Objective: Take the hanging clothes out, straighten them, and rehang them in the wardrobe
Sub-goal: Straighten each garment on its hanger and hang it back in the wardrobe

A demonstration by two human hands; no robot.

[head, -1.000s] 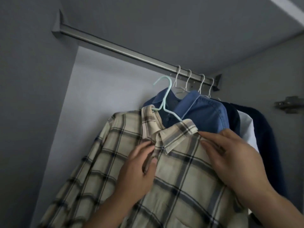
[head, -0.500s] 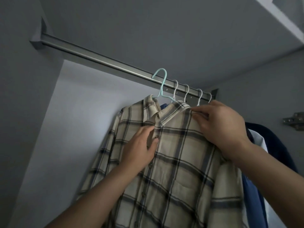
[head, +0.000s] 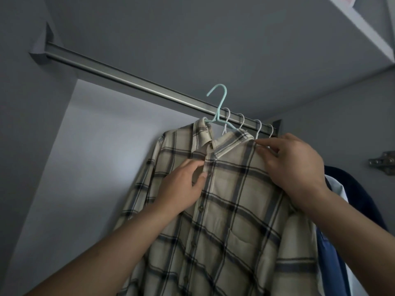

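A beige plaid shirt [head: 230, 201] hangs on a mint-green hanger [head: 219, 105] that I hold up in front of the metal rail [head: 136, 82]. The hanger's hook stands above the rail line; whether it rests on the rail I cannot tell. My left hand [head: 181, 189] pinches the button placket just below the collar. My right hand [head: 292, 165] grips the shirt's right shoulder by the collar. Several white hanger hooks [head: 241, 120] sit on the rail behind the shirt.
A dark navy garment [head: 354, 201], a white one [head: 339, 189] and a blue denim shirt [head: 331, 259] hang at the right, mostly hidden by my right arm. The wardrobe's grey left wall, ceiling and a door hinge [head: 382, 163] surround the rail.
Both hands have raised the plaid shirt and its hanger from below the rail up to rail height. The blue shirt behind is now covered.
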